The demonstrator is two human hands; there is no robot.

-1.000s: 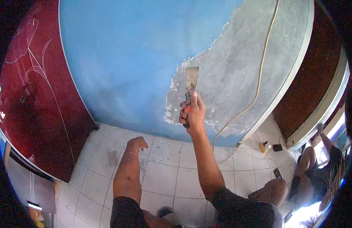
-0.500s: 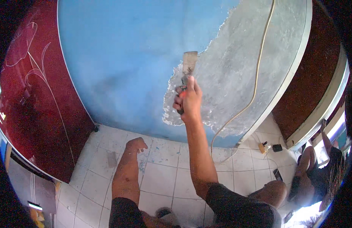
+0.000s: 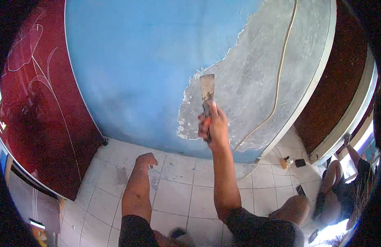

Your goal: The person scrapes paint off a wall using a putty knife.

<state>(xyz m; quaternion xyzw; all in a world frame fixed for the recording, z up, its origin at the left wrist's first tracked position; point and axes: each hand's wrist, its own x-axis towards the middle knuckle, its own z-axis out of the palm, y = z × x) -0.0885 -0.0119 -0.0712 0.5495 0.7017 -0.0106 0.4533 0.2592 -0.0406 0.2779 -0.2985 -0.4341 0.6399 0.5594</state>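
My right hand (image 3: 216, 125) is closed round the dark and orange handle of a putty knife (image 3: 207, 87). Its flat, stained blade points up in front of the bare grey plaster, near the ragged paint edge; whether it touches the wall I cannot tell. Blue paint (image 3: 137, 70) covers the left of the wall (image 3: 248, 90), and grey plaster shows on the right. Low at the left, my left hand (image 3: 146, 159) hangs over the floor with loosely bent fingers, holding nothing that I can see.
A beige cable (image 3: 277, 94) runs down the plaster to the floor. Blue flakes lie on white tiles (image 3: 172, 195). Right of the wall are a power strip (image 3: 286, 162), a black adapter (image 3: 300, 163), a phone (image 3: 300, 190) and another person (image 3: 349, 185). A dark red panel (image 3: 42, 107) stands left.
My right hand has moved down and slightly right with the putty knife, so the blade sits lower, below the paint edge. My left hand stays nearly in place.
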